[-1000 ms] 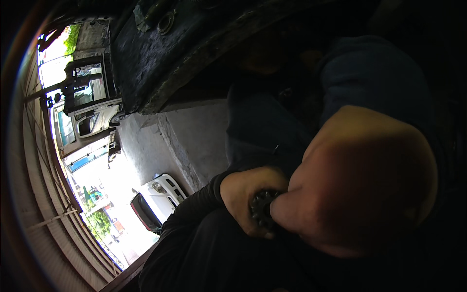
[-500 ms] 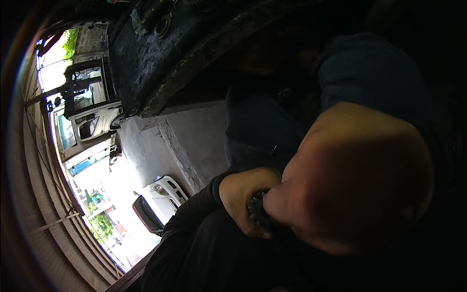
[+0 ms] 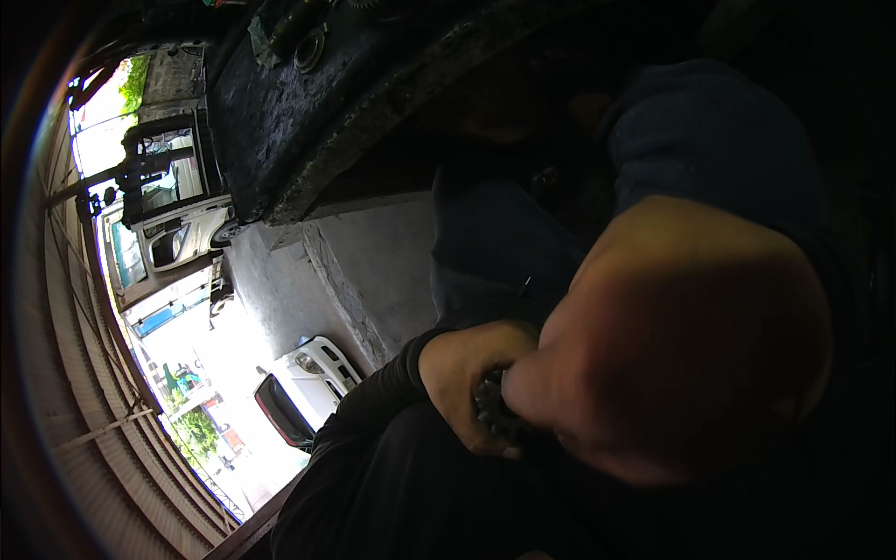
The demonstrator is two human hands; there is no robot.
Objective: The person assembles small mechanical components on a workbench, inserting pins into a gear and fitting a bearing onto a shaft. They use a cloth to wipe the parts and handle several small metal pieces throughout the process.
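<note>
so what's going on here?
A person's left hand is curled around a dark toothed part, low in the view. Their right hand, large and shadowed close to the camera, overlaps it; its grip is hidden. Up top, a ring-shaped part lies on a dark surface.

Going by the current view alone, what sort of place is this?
Probably a vehicle repair workshop: a white car stands in view, the left hand holds a dark toothed part, and a metal ring lies on a grimy surface.
</note>
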